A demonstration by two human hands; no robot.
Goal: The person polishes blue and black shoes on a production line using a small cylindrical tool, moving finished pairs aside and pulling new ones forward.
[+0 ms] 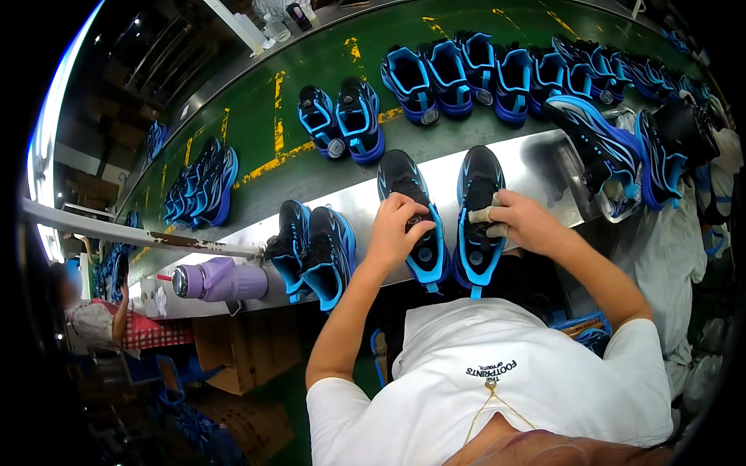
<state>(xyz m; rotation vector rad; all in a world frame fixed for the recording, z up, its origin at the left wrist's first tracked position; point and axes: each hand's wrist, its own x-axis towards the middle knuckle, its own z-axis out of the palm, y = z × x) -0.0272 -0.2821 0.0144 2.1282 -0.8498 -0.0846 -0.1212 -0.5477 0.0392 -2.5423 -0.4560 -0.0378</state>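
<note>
Two black sneakers with bright blue collars stand side by side on the metal ledge in front of me, toes pointing away. On the left sneaker [401, 169] my left hand [396, 231] is closed, thumb and fingers pinching at its tongue and lace area. My right hand [522, 220] reaches over the right sneaker [480, 166] from the side. Its fingers, some in beige finger covers, are bent together at that shoe's tongue. What exactly lies between the fingertips is hidden on both sides. Round insoles show inside the two openings.
Another sneaker pair [317, 245] stands left of my arm, beside a purple tumbler [221, 279]. Beyond, a green belt [256, 105] with yellow marks carries several sneakers. Sneakers lean on a metal tray [571, 175] at right. A white rail [140, 233] crosses the left; another person [97, 322] sits there.
</note>
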